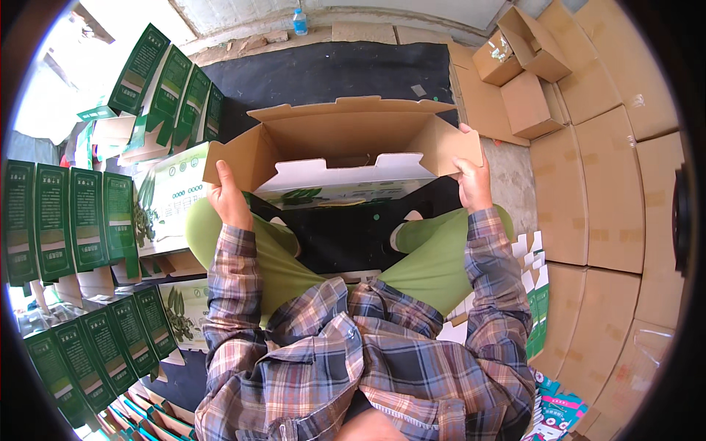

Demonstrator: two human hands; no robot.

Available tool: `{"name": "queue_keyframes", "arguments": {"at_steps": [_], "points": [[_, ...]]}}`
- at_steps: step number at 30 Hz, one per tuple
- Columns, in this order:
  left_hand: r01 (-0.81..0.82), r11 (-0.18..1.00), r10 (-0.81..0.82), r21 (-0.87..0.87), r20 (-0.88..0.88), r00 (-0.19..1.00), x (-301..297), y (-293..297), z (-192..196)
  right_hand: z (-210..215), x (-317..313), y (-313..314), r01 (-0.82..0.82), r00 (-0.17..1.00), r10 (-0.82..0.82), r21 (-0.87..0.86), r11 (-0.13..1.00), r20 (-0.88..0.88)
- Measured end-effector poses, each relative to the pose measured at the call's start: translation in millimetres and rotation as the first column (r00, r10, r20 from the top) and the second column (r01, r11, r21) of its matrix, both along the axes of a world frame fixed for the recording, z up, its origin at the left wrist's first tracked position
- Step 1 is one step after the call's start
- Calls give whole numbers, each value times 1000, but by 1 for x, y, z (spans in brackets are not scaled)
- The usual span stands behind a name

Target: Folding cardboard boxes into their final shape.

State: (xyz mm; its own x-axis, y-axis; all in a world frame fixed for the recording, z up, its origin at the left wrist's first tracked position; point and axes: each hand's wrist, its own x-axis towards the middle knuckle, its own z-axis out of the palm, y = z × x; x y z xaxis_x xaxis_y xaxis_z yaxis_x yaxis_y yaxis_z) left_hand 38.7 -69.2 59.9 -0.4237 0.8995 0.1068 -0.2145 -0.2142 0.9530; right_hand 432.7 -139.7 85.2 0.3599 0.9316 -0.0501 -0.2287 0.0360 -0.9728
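An open cardboard carton (346,175) stands in front of my knees, brown inside and printed white and green outside. Its top gapes toward me, with the end flaps spread outward. My left hand (229,197) grips the left end flap, thumb on top and the other fingers mostly hidden underneath. The right end flap is pinched in my right hand (474,180), the thumb on the near face and a fingertip showing past the far edge. The long far flap stands up along the back, while the notched white near flap faces my lap.
Several green-printed cartons (88,220) stand in rows on my left. Large brown boxes (607,173) are stacked along the right, with smaller open boxes (529,106) at the far right. A black mat (331,70) covers the floor; a blue bottle (300,22) stands by the far wall.
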Motion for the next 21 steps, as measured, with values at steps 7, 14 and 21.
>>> {"name": "queue_keyframes", "arguments": {"at_steps": [7,14,21], "points": [[-17,997,-1,-71,-250,968,-28,16,-28,-25,4,1,-102,994,95,-173,980,-47],[-240,970,-31,35,-964,-264,6,11,27,-18,4,-12,-119,987,96,-185,975,-129],[252,967,-35,-27,-999,27,25,19,27,-19,4,-19,-112,988,85,-225,968,-125]]}}
